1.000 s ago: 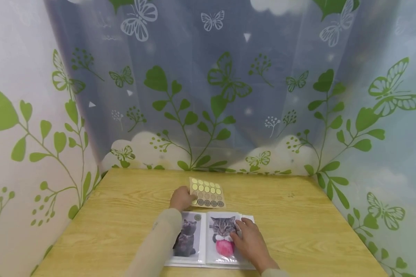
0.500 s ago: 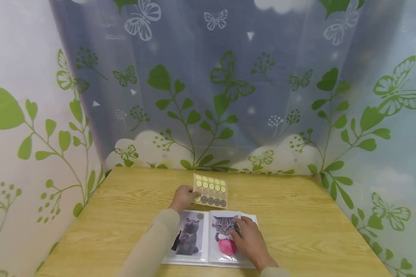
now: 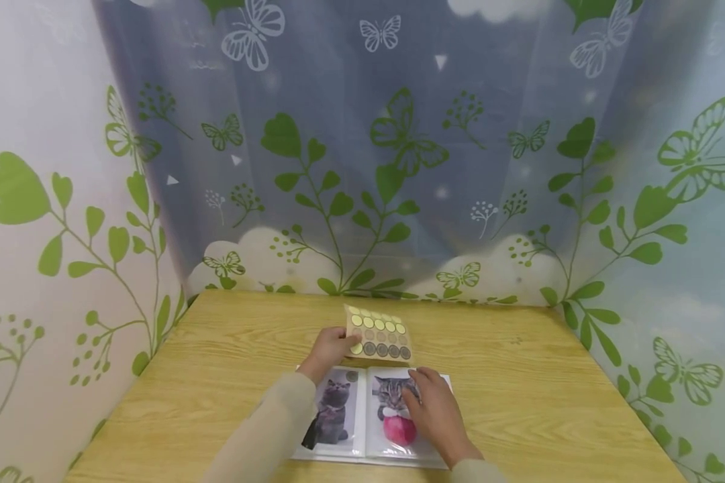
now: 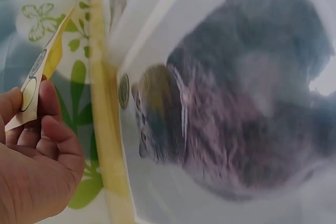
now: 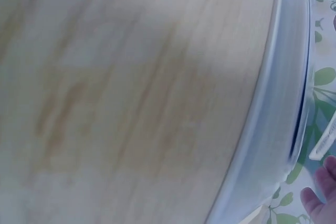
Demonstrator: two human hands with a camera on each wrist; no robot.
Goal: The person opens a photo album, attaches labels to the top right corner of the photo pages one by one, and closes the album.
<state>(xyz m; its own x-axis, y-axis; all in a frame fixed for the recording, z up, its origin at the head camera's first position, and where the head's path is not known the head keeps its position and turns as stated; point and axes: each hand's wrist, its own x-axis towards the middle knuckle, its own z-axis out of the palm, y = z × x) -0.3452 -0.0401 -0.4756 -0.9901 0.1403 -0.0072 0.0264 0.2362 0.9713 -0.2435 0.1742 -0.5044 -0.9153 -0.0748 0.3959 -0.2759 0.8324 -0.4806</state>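
My left hand (image 3: 328, 352) pinches a tan sheet of round stickers (image 3: 382, 337) by its lower left corner, thumb on top. The sheet is raised just beyond the album, with rows of yellow and grey circles. In the left wrist view the sheet stands tilted between thumb and fingers. A white photo album (image 3: 364, 416) lies spread on the table. Its left page shows a grey cat photo (image 3: 333, 410) with a round sticker (image 3: 352, 376) in the upper right corner. My right hand (image 3: 440, 417) rests on the right page, partly covering a photo of a tabby cat with a pink ball (image 3: 399, 431).
A wood-grain table (image 3: 519, 389) bears the album near its front edge. Behind it hangs a curtain (image 3: 338, 168) printed with leaves and butterflies, and similar panels flank both sides. Clear page sleeves reflect light in the left wrist view.
The left hand has carried the sticker sheet slightly to the right, and the sheet has tilted and curved a little. The right hand has stayed on the page; the view has shifted slightly.
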